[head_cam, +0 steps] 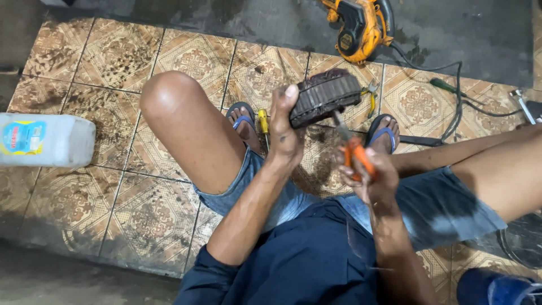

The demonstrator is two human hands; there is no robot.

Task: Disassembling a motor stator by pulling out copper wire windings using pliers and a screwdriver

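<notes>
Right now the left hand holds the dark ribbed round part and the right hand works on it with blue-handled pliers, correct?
Not quite. In the head view the pliers have orange handles, not blue. The left hand does hold the dark ribbed round part, and the right hand works the pliers.

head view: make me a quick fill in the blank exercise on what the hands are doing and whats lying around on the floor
1. The left hand grips a dark ribbed round part, while the right hand holds a tool with ______ handles.
2. The power tool at the top of the view has a ______ body.
3. A white plastic jug lies on the tiled floor at the ______ edge of the view.
4. The person's feet wear ______ flip-flops.

Missing words: orange; yellow; left; blue
</notes>
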